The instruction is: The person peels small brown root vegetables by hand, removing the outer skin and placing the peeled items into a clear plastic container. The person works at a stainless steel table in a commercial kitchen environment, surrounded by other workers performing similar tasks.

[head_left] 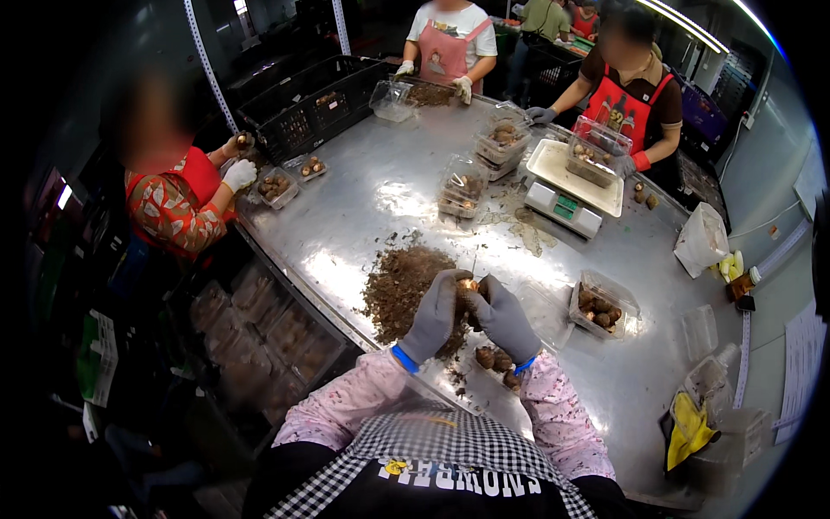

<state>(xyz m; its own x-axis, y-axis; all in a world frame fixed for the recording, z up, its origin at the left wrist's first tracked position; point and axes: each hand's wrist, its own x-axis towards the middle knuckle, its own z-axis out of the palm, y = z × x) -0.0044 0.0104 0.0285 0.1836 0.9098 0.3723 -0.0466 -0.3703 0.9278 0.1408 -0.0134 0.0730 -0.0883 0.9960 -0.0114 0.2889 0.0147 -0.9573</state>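
Note:
My left hand (pixel 429 322), in a grey glove with a blue cuff, is closed round a small brown taro (pixel 468 286) with a pale orange end. Gloved the same way, my right hand (pixel 504 320) grips the taro from the other side, thumb and fingers pressed to it. Part of the taro is hidden by the gloves. Beneath and left of my hands spreads a heap of brown peel scraps (pixel 405 281). Several more taros (pixel 494 358) lie just below my right wrist, partly covered by it. Right of my hands, an open clear plastic box (pixel 603 304) holds several taros.
The metal table (pixel 346 229) bears a weighing scale (pixel 564 203) and stacked clear boxes (pixel 502 138). Co-workers stand at its left and far sides. A black crate (pixel 303 112) adjoins the far left; filled boxes (pixel 268 320) sit lower left. A yellow cloth (pixel 689 430) lies right.

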